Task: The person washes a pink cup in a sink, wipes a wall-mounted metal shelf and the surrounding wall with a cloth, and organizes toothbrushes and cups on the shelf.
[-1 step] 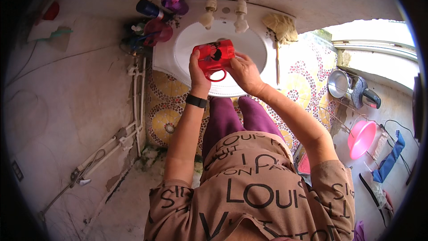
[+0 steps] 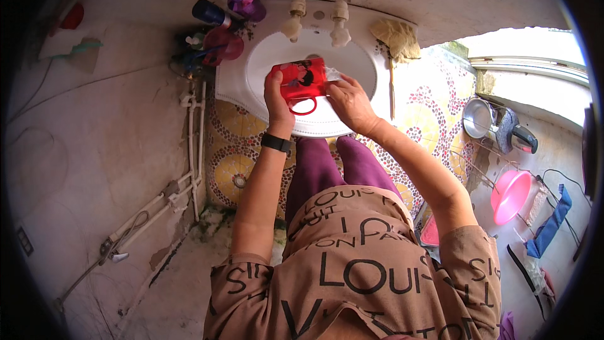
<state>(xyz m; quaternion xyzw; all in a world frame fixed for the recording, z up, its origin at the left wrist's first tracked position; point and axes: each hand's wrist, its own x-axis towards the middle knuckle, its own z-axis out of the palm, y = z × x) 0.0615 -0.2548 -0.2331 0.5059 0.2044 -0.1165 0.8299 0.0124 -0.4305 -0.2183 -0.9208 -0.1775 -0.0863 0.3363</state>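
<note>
Mug [image 2: 296, 79] | left hand [image 2: 277, 102] grasping 9 o'clock, snug's best imo | right hand [image 2: 350, 106] at 3 o'clock, can't tell grip

- From the red cup [image 2: 303, 80], taps [image 2: 340, 25] blocked twelve and one o'clock.
- A purple bottle [image 2: 250, 7] blocked eleven o'clock.
- The sink [image 2: 357, 54] had room at two o'clock.
- The right hand [image 2: 353, 106] barred four o'clock.

Here's my red mug [image 2: 301, 80], glossy, smooth, looking like plastic! The sink [image 2: 234, 80] shines like glazed ceramic, while the taps [image 2: 340, 25] look chalky and matt. Metal glints on that pan [image 2: 478, 118]; the pink basin [image 2: 508, 201] is smooth plastic, my shirt [image 2: 365, 255] matt cloth, the wall [image 2: 94, 164] rough and patchy.
</note>
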